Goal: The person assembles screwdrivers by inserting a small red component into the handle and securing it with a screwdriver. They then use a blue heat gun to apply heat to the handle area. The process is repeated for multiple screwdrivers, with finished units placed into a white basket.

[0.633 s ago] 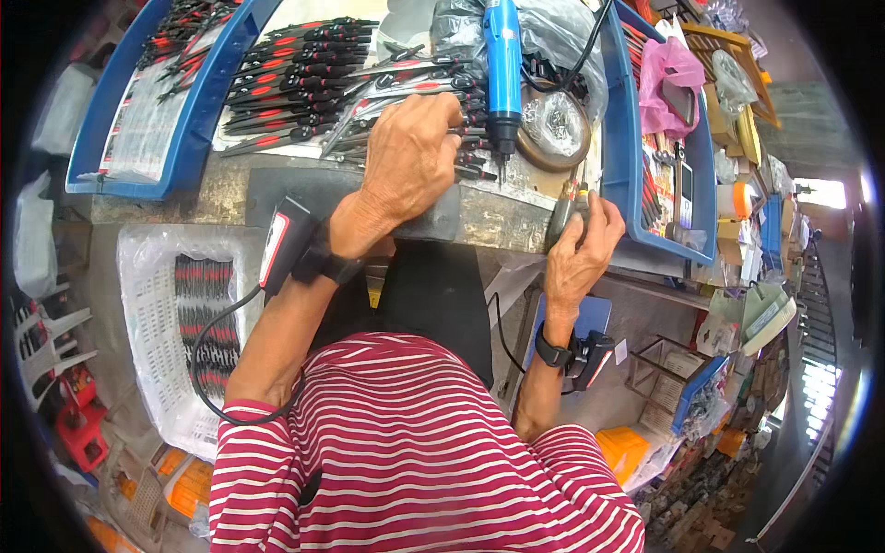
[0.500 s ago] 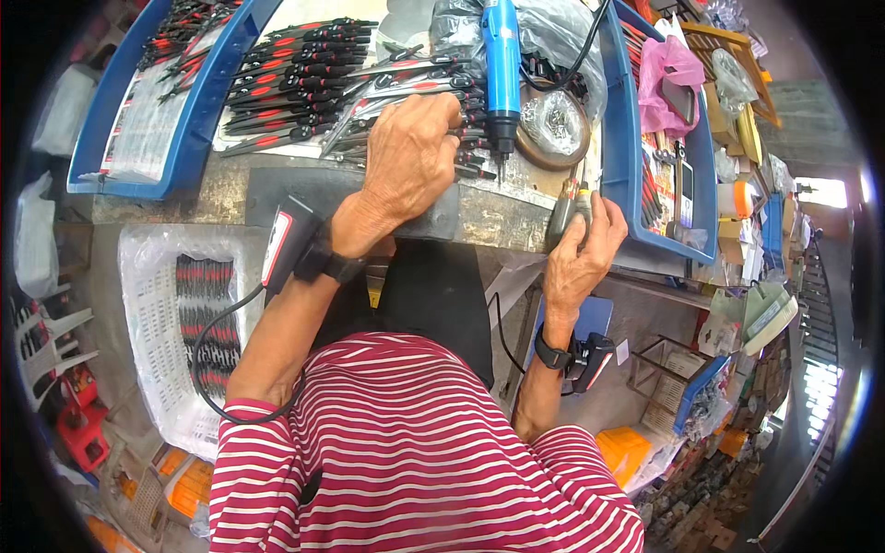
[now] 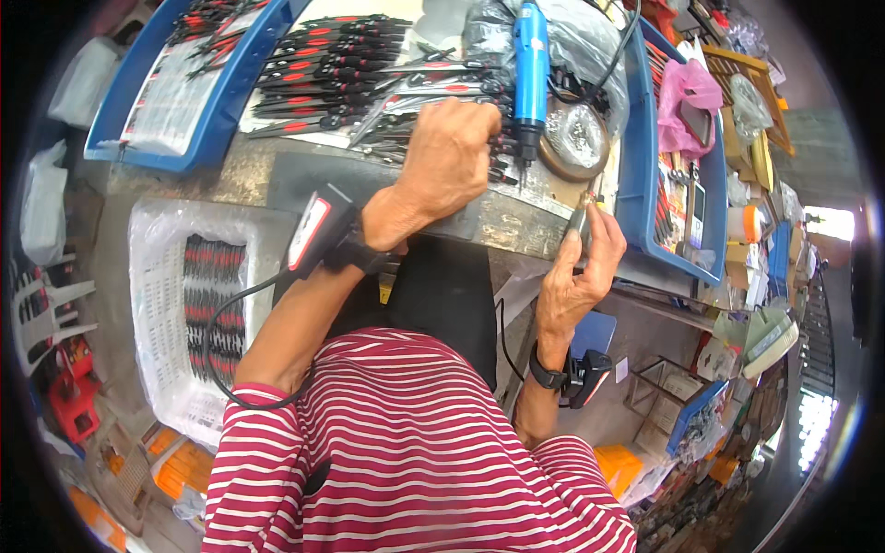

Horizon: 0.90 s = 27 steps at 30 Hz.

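Note:
My left hand (image 3: 449,157) is closed at the bench's near edge, beside a pile of black, red and silver pen-shaped tools (image 3: 324,74). Its knuckles hide whatever is between the fingers. To the right, my right hand (image 3: 583,263) has its thumb and fingers around a small tool with a dark grey handle (image 3: 578,219), which is partly covered by the fingers. Between the hands a blue electric screwdriver (image 3: 530,78) hangs upright, its bit pointing down. A round brown dish (image 3: 583,170) with clear plastic in it lies just right of the bit.
Blue trays stand at the left (image 3: 198,138) and right (image 3: 636,184) of the bench; a pink plastic bag (image 3: 690,92) lies in the right one. Below left, a lined white basket (image 3: 161,304) holds stacked black-and-red pieces. A dark mat (image 3: 309,184) covers part of the bench edge.
The whole scene has shifted rightward in the picture. My left hand stays closed near the pile. My right hand has moved slightly left relative to the bench, with fingers around the dark handle.

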Each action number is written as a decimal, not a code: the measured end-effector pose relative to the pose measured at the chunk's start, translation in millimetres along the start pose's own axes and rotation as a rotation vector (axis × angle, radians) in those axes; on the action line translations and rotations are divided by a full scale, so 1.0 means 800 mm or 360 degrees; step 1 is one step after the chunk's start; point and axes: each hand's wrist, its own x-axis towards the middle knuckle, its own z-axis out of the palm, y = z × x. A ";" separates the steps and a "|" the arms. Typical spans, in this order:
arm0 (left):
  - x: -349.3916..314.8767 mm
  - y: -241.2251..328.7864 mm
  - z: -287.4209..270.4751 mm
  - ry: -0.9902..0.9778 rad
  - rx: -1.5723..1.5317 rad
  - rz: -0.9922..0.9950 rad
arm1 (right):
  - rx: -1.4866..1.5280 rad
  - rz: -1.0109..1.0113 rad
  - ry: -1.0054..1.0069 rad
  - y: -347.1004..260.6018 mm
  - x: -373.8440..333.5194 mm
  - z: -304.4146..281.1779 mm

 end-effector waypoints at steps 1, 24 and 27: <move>0.000 -0.001 0.001 -0.0022 -0.0025 0.0029 | -0.0015 -0.0027 -0.0011 -0.002 0.000 0.002; -0.045 -0.073 -0.150 0.0399 0.0326 -0.0491 | -0.0280 -0.0244 -0.0343 -0.021 0.122 0.100; -0.034 -0.080 -0.150 0.0422 0.0335 -0.0436 | -0.0381 -0.0221 -0.0399 -0.013 0.132 0.110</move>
